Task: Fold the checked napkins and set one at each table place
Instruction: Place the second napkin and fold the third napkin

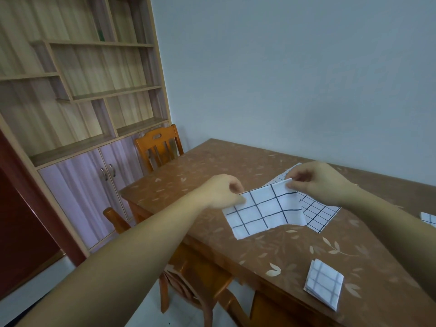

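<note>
I'm on the white cloth napkin with bold dark checks [264, 211], dead centre, held up over the brown leaf-patterned desk [212, 166] and sagging between two grips. The left hand [224, 192] pinches its upper corner at nine o'clock. The right hand [318, 182] pinches the top edge at two o'clock, fingers curled onto the fabric. It looks light and limp to me, so corner holds suit it; anywhere else and it droops out of line. Just beneath, toward three o'clock, a finer-checked white napkin [318, 213] lies flat. At five o'clock a small folded grey-checked napkin [324, 283] sits near the desk edge. An orange wooden chair [158, 147] stands at eleven.
</note>
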Available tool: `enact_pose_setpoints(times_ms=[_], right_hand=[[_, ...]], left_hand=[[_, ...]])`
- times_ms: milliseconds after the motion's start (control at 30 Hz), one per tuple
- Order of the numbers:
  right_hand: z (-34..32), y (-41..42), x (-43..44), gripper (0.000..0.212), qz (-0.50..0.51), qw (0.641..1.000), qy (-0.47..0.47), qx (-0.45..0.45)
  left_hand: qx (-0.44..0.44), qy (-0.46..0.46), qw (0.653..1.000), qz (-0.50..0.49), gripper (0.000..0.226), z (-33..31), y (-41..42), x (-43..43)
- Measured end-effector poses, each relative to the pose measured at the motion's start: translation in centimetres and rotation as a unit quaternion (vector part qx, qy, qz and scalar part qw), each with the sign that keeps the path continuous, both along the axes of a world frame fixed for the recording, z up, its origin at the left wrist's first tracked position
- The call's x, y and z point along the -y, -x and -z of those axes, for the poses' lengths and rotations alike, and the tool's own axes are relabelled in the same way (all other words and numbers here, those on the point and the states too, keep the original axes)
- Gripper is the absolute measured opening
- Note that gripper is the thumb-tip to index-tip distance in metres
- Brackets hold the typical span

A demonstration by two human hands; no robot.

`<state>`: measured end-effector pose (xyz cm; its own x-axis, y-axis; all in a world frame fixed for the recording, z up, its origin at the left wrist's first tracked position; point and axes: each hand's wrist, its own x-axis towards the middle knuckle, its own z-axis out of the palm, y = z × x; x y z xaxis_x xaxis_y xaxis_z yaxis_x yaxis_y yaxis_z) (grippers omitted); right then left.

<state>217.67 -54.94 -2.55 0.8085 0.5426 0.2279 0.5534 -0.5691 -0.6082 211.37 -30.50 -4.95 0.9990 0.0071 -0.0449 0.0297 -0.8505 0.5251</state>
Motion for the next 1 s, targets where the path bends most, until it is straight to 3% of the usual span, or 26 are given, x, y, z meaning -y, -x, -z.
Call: enact_pose_setpoints(times_ms=[67,133,300,400,567,767,833,900,1000], right_hand=[[-0.2,0.5,-0.7,0.021,-0.032,0.999,0.024,0.005],[-0.3,0.9,-1.3,0.018,-0.055,0.998,0.037,0.006],[-0.9,1.4,-1.5,0.012,-0.052,0.996,-0.063,-0.037],[-1.1,1.4,-1.4,0.008,-0.050,0.991,-0.094,-0.076],[-2.2,0.4,0.1,0.004,-0.003,0.982,-0.148,-0.115],[-1.7,0.6,-0.1,0.005,0.007,0.995,-0.076,-0.068],[-1.9,0.9,-0.6,0.005,-0.006,0.996,-0.060,-0.064],[-2.1,1.3,-1.3,0.008,-0.025,0.997,-0.052,-0.060],[-2.4,1.8,-1.9,0.005,-0.032,0.995,-0.069,-0.058]], left_hand=[[0.039,0.031,0.998,0.043,0.029,-0.2,0.0,1.8],[0.087,0.063,0.992,0.064,0.023,-0.4,-0.1,3.3],[0.136,0.121,0.979,0.088,0.037,-1.4,0.2,4.0],[0.146,0.144,0.975,0.082,0.029,-1.7,0.6,3.9],[0.101,0.115,0.986,0.069,0.030,-0.3,1.7,1.2],[-0.018,0.022,0.997,0.075,0.009,2.0,2.0,-2.6],[-0.010,-0.006,0.996,0.086,0.025,1.4,1.8,-1.7],[0.011,0.063,0.994,0.092,0.030,0.5,1.6,0.0],[0.055,0.148,0.984,0.085,0.010,-0.5,1.2,2.0]])
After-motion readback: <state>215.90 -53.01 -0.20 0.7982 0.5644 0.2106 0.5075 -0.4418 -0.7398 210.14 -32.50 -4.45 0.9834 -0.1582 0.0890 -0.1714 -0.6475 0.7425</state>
